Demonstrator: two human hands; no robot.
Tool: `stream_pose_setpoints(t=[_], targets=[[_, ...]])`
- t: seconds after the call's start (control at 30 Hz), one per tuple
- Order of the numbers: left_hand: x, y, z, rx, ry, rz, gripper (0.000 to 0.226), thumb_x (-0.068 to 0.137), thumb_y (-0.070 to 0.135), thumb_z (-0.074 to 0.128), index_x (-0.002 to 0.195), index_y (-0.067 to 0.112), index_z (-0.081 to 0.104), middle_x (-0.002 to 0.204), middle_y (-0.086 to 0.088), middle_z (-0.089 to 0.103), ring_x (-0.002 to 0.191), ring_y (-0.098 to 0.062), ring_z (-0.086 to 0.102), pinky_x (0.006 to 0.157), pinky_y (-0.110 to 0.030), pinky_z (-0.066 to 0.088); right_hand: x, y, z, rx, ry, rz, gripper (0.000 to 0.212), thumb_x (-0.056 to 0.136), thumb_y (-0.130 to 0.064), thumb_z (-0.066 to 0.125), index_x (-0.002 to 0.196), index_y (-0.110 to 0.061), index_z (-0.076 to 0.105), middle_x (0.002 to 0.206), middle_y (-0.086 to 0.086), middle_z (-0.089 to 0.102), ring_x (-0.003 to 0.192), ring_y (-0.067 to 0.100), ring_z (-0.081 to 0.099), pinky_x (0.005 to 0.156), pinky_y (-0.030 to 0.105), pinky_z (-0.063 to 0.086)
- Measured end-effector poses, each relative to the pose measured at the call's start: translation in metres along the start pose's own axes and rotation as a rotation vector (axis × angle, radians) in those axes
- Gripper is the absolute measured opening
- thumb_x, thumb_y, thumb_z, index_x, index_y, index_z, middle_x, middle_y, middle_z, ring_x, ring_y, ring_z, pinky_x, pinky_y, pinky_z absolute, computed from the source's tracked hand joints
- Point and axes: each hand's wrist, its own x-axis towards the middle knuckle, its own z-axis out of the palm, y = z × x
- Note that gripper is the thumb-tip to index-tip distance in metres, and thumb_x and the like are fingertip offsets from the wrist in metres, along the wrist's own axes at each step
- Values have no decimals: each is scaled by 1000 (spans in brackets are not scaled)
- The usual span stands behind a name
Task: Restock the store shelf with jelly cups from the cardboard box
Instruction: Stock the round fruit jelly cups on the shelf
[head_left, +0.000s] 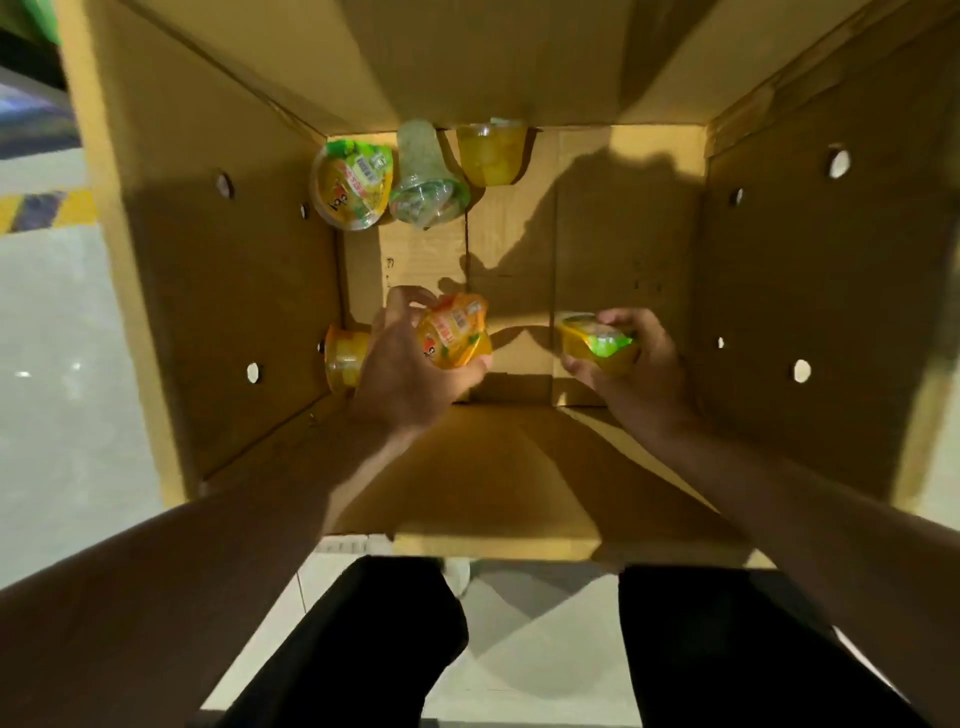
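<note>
Cardboard box (249, 291): large, deep, open at top, seen from above; flaps raised, round holes in side walls; standing on pale tiled floor (62, 374). Nearly emptied. No shelf in view.

Legs in black trousers (363, 639): below the near edge of the box.

Left hand (405, 369): deep inside, fingers curled round an orange-lidded jelly cup (454, 332), cup tilted, printed lid facing up. Grip from below and side, not over the rim.

Right hand (639, 364): deep inside, fingers and thumb wrapped round a yellow cup with green-edged lid (597, 340), near the right side of the floor of the box.

Loose stock on bottom of box:
- yellow cup (344, 356), on its side against left wall, just beside left hand.
- cup with printed lid (353, 184), far left corner, tipped toward camera.
- clear greenish cup (427, 182), lying over, touching its neighbours.
- plain yellow cup (491, 153), against far wall.

Hazards, judged:
- tilted cup slipping from left palm on the lift, owing to smooth plastic and a loose underhand hold.
- knuckles or cups catching on raised flaps during withdrawal, both arms sharing one opening.
- thin foil lids denting or bursting under a hard squeeze.
- side-lying cup by left wall overlooked in shadow.
</note>
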Motion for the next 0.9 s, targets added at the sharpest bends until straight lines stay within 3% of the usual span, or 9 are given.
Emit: stream_pose_setpoints(t=[0.13, 0.27, 0.37, 0.43, 0.53, 0.67, 0.8, 0.9], targets=[[-47, 60, -49, -266, -56, -58, 49, 69, 13, 91, 105, 20, 59, 91, 13, 63, 76, 19, 59, 59, -1, 40, -57, -60, -37, -3, -6, -52, 52, 75, -26, 88, 119, -27, 59, 102, -25, 62, 92, -3, 64, 87, 38, 60], [-108, 129, -120, -432, -75, -36, 51, 62, -2, 91, 103, 14, 66, 91, 16, 68, 80, 12, 64, 65, -4, 45, -133, -131, -82, -21, 39, -127, 56, 73, -31, 90, 120, -28, 60, 110, -12, 70, 99, 10, 70, 87, 41, 60], [-163, 178, -184, -430, -45, 8, 51, 58, 12, 96, 95, 35, 70, 97, 20, 71, 92, 10, 65, 73, -5, 47, -200, -196, -123, -24, 84, -206, 59, 68, -39, 91, 119, -29, 63, 106, -11, 71, 98, 13, 70, 84, 38, 59], [-200, 209, -231, -457, -42, 92, 49, 60, 16, 96, 96, 38, 70, 106, 16, 73, 99, 2, 68, 80, -11, 51, -245, -243, -151, -11, 83, -269, 61, 68, -45, 87, 121, -26, 63, 111, -10, 72, 103, 10, 69, 88, 38, 59], [-258, 256, -308, -488, -53, 188, 51, 66, 10, 93, 109, 29, 71, 110, 13, 74, 100, -1, 69, 81, -15, 53, -313, -312, -194, 99, 39, -260, 54, 72, -24, 91, 117, -31, 63, 115, -12, 73, 108, 9, 69, 95, 43, 57], [-327, 303, -401, -531, -70, 338, 52, 70, 0, 88, 114, 23, 72, 113, 14, 74, 106, -3, 68, 83, -17, 54, -404, -395, -233, 114, 28, -368, 56, 72, -21, 91, 117, -37, 60, 107, -29, 69, 100, -5, 66, 93, 24, 56], [-375, 336, -474, -539, 28, 440, 53, 64, 17, 91, 111, 32, 73, 110, 16, 74, 103, -3, 69, 87, -20, 55, -471, -456, -255, 122, 66, -459, 62, 64, -39, 89, 119, -39, 59, 115, -18, 68, 111, 2, 65, 98, 27, 53], [-415, 362, -532, -546, 77, 523, 52, 63, 28, 89, 111, 36, 71, 109, 22, 72, 104, -2, 67, 88, -25, 54, -521, -500, -272, 156, 105, -533, 60, 67, -30, 92, 117, -38, 61, 115, -26, 66, 109, -4, 63, 88, 9, 46]])
